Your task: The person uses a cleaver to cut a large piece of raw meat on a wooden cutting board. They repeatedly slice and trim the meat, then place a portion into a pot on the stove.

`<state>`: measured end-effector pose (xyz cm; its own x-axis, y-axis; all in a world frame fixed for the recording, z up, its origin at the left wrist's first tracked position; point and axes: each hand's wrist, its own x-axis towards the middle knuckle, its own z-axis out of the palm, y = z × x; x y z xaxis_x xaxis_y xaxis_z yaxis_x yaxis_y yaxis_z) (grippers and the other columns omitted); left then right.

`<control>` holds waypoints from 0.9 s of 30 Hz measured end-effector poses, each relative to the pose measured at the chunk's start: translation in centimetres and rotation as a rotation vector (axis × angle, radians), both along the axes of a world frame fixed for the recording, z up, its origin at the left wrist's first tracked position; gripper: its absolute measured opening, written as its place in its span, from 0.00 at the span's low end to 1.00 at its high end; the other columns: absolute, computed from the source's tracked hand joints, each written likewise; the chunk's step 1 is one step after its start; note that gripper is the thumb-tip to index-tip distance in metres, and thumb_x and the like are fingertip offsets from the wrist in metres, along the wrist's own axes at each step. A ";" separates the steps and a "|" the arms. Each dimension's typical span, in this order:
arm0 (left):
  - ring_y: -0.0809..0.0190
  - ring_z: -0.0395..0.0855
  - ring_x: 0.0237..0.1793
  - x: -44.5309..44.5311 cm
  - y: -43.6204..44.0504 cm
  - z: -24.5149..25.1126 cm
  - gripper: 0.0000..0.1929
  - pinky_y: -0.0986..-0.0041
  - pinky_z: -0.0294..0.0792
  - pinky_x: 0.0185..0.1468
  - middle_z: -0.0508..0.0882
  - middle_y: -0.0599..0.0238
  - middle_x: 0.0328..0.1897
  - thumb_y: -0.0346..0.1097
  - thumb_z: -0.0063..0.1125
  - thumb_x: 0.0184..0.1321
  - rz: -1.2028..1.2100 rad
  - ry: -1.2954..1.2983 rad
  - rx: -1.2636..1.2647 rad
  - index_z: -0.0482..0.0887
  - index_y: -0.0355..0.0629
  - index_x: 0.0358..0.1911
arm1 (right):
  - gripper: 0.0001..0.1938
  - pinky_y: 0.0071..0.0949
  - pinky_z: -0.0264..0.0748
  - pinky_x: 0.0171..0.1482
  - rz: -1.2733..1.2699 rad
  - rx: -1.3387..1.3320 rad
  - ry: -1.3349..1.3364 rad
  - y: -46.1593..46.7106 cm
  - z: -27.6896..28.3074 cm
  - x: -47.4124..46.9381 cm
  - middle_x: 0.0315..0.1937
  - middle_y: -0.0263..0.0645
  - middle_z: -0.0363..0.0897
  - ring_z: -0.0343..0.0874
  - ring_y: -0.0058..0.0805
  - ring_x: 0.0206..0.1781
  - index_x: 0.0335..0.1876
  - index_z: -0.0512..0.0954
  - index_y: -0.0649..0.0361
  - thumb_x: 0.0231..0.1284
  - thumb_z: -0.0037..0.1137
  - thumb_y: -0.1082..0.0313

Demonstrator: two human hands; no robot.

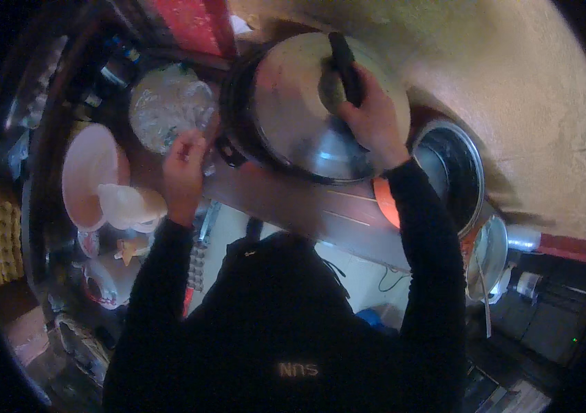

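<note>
My right hand [374, 121] grips the black handle [345, 67] of a shiny metal lid [293, 124]. Beneath the lid's left side shows a large dark pot [238, 93] with a side handle [230, 154]. The lid looks tilted over the pot, and I cannot tell if it touches the rim all round. My left hand [185, 162] is raised left of the pot with its fingers curled inward. Just beyond it sits a round bundle under clear plastic [171, 106]. Whether those fingers pinch any plastic is too blurred to tell.
To the right stand an uncovered dark pot [450, 170] and a metal bowl [489, 253] with a long utensil in it. An orange object [387, 201] lies near my right wrist. At left are a pale bowl [91, 175], a whitish container [130, 206] and an egg tray [1, 242].
</note>
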<state>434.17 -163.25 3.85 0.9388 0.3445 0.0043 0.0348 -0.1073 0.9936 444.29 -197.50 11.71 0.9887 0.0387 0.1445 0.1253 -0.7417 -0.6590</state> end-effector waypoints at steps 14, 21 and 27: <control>0.65 0.84 0.54 -0.9 7.8 -4.7 0.19 0.73 0.76 0.60 0.87 0.61 0.55 0.32 0.65 0.69 -0.055 0.098 -0.077 0.82 0.38 0.61 | 0.42 0.51 0.82 0.52 -0.009 -0.210 0.111 8.3 -5.9 5.6 0.49 0.57 0.87 0.86 0.59 0.50 0.77 0.63 0.52 0.58 0.66 0.48; 0.65 0.84 0.55 2.9 4.9 -5.3 0.19 0.72 0.75 0.61 0.87 0.60 0.57 0.32 0.63 0.71 -0.293 0.052 -0.055 0.80 0.37 0.63 | 0.32 0.43 0.82 0.53 0.034 -0.186 -0.341 5.8 -7.4 4.8 0.51 0.52 0.86 0.87 0.51 0.48 0.72 0.70 0.59 0.66 0.65 0.55; 0.61 0.84 0.57 1.3 5.6 -4.8 0.19 0.70 0.74 0.63 0.87 0.58 0.57 0.34 0.63 0.71 -0.331 0.174 0.174 0.81 0.35 0.62 | 0.15 0.26 0.80 0.44 -0.423 0.257 -0.376 -0.6 -8.5 -9.9 0.43 0.44 0.87 0.84 0.25 0.41 0.58 0.82 0.65 0.70 0.63 0.66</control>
<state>435.47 -157.63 -0.92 0.9906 0.0319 -0.1330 0.1363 -0.3065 0.9421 434.37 -198.14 3.23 0.7906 -0.4275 0.4385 0.1138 -0.6011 -0.7911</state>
